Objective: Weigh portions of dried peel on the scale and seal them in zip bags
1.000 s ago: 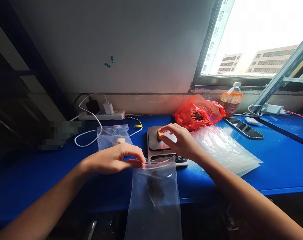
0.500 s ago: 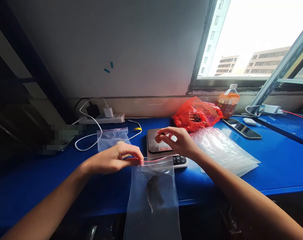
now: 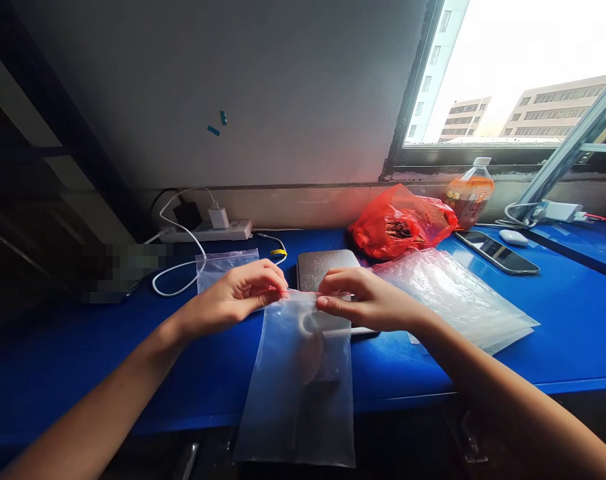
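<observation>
A clear zip-lock bag point(image 3: 303, 393) hangs upright over the desk's front edge, its red-lined top held between both hands. My left hand point(image 3: 247, 293) pinches the left part of the zip edge. At the right part of the same edge, my right hand point(image 3: 363, 297) is closed, thumb underneath and fingers on top. A digital kitchen scale point(image 3: 323, 262) stands just behind the bag, its front partly covered by the bag and my right hand. Another clear zip-lock bag point(image 3: 215, 267) lies behind my left hand.
To the right lies a stack of clear bags point(image 3: 473, 300). Behind it are a red plastic bag point(image 3: 405, 220) with dark brown pieces, a drink bottle point(image 3: 473, 193) and a phone point(image 3: 497, 252). A power strip point(image 3: 237, 231) with cables runs along the wall.
My right hand has come down from above the scale to the zip-lock bag's top edge and taken hold there. The bag has risen, and its bottom edge now shows.
</observation>
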{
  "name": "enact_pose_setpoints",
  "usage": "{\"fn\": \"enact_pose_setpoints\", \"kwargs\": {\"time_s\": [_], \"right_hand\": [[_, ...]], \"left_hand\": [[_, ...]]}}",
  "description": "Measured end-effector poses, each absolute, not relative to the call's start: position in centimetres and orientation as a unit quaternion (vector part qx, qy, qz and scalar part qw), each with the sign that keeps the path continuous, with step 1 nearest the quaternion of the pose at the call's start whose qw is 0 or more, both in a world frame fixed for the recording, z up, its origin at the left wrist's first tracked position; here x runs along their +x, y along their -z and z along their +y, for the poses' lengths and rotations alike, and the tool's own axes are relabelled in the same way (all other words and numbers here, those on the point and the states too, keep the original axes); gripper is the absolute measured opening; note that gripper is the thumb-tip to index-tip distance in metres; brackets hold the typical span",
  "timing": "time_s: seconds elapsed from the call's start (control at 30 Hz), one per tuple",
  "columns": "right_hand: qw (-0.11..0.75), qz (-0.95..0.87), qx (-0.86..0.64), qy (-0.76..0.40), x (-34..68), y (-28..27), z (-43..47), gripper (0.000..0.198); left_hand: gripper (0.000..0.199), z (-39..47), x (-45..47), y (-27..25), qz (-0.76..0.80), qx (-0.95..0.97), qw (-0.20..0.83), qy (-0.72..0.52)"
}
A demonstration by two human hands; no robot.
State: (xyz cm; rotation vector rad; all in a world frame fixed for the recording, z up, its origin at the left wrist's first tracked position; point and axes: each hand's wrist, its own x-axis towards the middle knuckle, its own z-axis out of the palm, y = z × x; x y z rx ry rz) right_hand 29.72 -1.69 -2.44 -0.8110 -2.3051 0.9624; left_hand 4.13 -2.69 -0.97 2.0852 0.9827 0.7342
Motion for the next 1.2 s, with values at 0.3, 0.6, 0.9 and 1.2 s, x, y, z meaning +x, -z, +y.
{"fn": "enact_pose_setpoints", "kwargs": {"time_s": [0.3,0.6,0.9,1.2], "right_hand": [[0.37,-0.798,-0.308,-0.364,29.6,2.9,-1.4,0.017],[0.345,-0.853,-0.34,-0.196,28.5,3.5,-2.0,0.029],[0.318,-0.844,-0.326,-0.285,26.7,4.4,-3.5,0.024],[0.356,-0.805,-0.374,-0.291,26.4,4.9,-3.6,0.031]], "left_hand": [[0.039,-2.5,4.5,1.1,0.5,0.648,0.474,-0.324],[0.023,-2.7,5.6,2.4,0.478,0.724,0.353,-0.351],[0.018,-4.4,7.9,3.8,0.441,0.789,0.272,-0.331],[0.02,-4.4,7.9,3.5,0.46,0.813,0.239,-0.265]]}}
